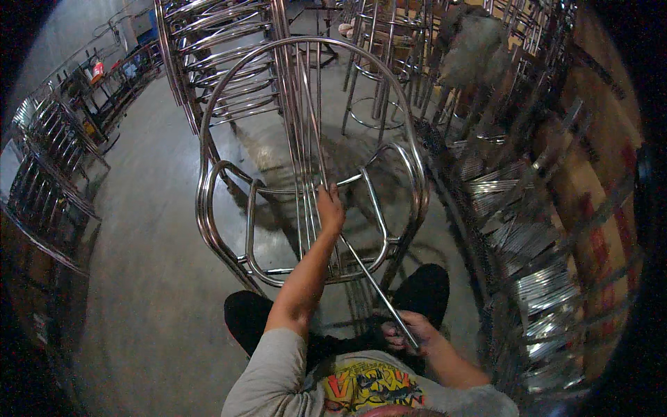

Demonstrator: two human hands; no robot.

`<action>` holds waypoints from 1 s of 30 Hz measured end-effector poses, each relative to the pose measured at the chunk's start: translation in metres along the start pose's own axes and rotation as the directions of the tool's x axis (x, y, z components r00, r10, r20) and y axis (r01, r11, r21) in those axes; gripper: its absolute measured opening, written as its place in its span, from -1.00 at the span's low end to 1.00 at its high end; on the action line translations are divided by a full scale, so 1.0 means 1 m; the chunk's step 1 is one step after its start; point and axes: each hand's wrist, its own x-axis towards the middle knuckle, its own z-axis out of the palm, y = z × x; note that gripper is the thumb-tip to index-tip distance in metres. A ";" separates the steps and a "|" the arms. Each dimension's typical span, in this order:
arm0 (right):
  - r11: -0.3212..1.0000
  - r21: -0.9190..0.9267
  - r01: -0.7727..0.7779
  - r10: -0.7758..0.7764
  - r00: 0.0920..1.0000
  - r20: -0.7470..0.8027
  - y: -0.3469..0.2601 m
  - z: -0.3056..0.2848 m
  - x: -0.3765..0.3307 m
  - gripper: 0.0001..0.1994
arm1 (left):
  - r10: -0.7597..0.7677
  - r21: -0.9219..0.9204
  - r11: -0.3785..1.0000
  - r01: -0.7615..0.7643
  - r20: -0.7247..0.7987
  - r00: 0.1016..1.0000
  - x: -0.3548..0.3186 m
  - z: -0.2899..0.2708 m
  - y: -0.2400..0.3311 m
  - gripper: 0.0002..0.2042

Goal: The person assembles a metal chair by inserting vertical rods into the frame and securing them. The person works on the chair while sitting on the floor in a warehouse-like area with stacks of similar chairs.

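A shiny metal chair frame point(202, 201) of bent tubes stands in front of me, with a rounded back loop and curved sides. Several thin rods point(294, 139) run lengthwise through its middle. One long metal rod point(369, 276) slants from the far part of the frame toward my lap. My left hand point(331, 208) is closed around it near the frame's centre. Near its close end, my right hand point(411, 331) grips the same rod with bent fingers, just beside my right knee. Whether the rod's far end touches the loop cannot be told.
A tall stack of chair frames point(236, 83) stands behind at the left. Metal stools point(375, 104) are at the back right. Bundles of shiny tubes point(545, 295) lie along the right, beside cardboard point(594, 208). More metal frames point(52, 153) line the left side.
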 end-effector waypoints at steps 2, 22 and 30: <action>0.985 0.142 -0.098 0.100 0.995 -0.002 0.000 0.005 0.011 -0.51 | -0.119 -0.026 0.992 0.121 0.063 0.991 0.001 0.001 -0.010 -0.63; 0.974 0.169 0.153 -0.165 0.984 0.063 -0.078 0.003 0.089 -0.88 | -0.144 0.696 0.588 -0.412 0.591 0.794 0.003 -0.020 -0.066 -0.35; 0.965 0.199 0.173 -0.189 0.980 0.065 -0.078 0.014 0.091 -0.87 | -0.093 0.679 0.608 -0.411 0.575 0.813 0.000 -0.021 -0.067 -0.33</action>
